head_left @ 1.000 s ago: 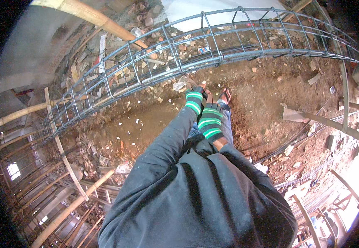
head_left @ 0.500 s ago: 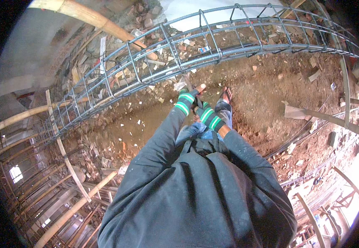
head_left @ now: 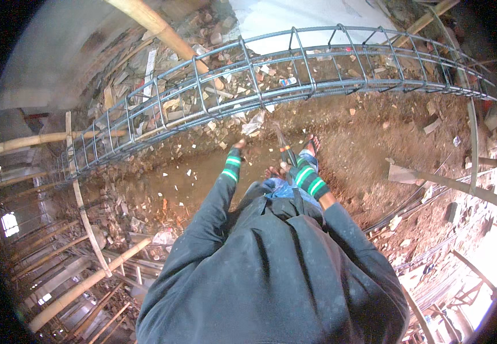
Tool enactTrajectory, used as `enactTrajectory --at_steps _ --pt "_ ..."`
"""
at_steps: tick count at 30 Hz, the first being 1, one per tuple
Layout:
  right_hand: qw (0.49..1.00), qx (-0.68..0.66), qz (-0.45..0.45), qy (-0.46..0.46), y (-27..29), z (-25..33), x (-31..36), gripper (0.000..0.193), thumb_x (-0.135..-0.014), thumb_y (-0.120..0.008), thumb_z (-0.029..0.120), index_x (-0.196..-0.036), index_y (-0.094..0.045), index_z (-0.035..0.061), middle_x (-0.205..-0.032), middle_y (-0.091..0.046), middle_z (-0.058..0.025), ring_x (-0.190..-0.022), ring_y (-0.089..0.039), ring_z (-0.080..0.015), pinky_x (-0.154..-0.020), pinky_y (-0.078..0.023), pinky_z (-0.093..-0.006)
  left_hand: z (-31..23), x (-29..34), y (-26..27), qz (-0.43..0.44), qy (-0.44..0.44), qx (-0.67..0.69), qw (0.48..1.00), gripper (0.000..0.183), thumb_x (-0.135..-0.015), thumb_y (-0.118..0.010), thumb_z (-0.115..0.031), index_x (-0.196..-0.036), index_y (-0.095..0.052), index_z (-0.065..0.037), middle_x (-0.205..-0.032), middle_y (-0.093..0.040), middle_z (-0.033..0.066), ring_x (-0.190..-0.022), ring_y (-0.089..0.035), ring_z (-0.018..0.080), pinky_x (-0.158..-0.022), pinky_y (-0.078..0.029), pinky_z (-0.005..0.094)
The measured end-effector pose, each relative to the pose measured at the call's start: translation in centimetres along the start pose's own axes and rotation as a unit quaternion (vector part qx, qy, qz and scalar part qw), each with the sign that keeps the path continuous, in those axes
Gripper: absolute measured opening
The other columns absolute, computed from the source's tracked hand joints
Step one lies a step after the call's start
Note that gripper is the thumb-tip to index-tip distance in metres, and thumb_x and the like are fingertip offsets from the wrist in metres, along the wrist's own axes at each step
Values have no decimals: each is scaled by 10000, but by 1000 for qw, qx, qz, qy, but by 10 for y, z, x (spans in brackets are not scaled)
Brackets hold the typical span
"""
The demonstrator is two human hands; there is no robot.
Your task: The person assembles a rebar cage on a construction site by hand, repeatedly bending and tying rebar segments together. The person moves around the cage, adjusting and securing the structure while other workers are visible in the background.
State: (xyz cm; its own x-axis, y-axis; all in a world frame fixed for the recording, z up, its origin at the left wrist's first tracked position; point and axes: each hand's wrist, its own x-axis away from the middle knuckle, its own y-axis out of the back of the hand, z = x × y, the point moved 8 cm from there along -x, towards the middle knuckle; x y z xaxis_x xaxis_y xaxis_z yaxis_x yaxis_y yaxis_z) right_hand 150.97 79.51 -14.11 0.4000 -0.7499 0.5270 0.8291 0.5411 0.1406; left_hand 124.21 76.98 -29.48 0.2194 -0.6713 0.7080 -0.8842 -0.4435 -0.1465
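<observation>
My right hand (head_left: 292,171), in a dark glove with green-striped cuff, is closed around the handles of a long pair of pincers (head_left: 284,147). Their handles look dark with some orange, and the narrow jaws point away from me toward the rebar cage (head_left: 260,102). My left hand (head_left: 237,148), gloved alike, is off to the left with its thumb stretched out. It appears open and holds nothing I can see, though most of its fingers are hidden. The long cage of steel bars and square stirrups runs across in front of both hands, touched by neither.
Bamboo poles (head_left: 162,26) cross at the far left, and more bamboo framing (head_left: 91,281) stands at the lower left. Broken rubble lies beyond the cage. My sandaled foot (head_left: 312,144) stands on bare soil. A wooden plank (head_left: 457,184) lies at right.
My left hand has come away from the pincers and moved left. My right hand keeps the pincers, now more plainly visible. The cage sits slightly lower in view.
</observation>
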Motion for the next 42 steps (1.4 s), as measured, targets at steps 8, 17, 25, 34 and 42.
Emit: enactTrajectory --at_steps 8,17,25,34,42 --pt "949 44 -132 285 57 175 45 558 -901 -630 217 -1380 -424 18 -943 -631 -70 -859 -615 -168 -722 -480 -327 35 60 51 -58 -7 -152 987 270 -930 -507 -263 -819 -642 -57 -632 -608 57 -479 -516 149 -409 -367 305" --pt "779 362 -386 335 125 291 -15 582 -856 -582 208 -1401 -411 95 -963 -625 -257 -838 -614 -414 -714 -481 -498 -21 110 47 -125 -70 53 988 155 -883 -653 -214 -1000 -603 -126 -654 -584 -6 -441 -471 77 -364 -324 236" --pt "785 427 -394 216 107 267 -73 597 -772 -637 163 -1336 -463 80 -978 -567 -205 -856 -586 -361 -694 -473 -483 -9 123 61 -176 21 153 972 222 -873 -683 -218 -1070 -622 -135 -638 -553 4 -414 -452 110 -347 -302 264" --pt "799 411 -387 205 84 258 -73 648 -806 -616 186 -1408 -394 89 -1230 -491 -190 -1087 -477 -385 -880 -357 -580 -59 98 13 -135 -132 31 982 173 -871 -661 -199 -978 -667 -62 -636 -585 28 -425 -472 120 -361 -319 265" --pt "881 83 -313 345 78 179 24 306 -854 -626 189 -1119 -561 53 -949 -605 -125 -827 -568 -263 -737 -459 -392 -130 144 -120 -22 -277 31 960 229 -913 -618 -204 -1047 -651 -21 -797 -660 44 -643 -571 94 -545 -423 229"
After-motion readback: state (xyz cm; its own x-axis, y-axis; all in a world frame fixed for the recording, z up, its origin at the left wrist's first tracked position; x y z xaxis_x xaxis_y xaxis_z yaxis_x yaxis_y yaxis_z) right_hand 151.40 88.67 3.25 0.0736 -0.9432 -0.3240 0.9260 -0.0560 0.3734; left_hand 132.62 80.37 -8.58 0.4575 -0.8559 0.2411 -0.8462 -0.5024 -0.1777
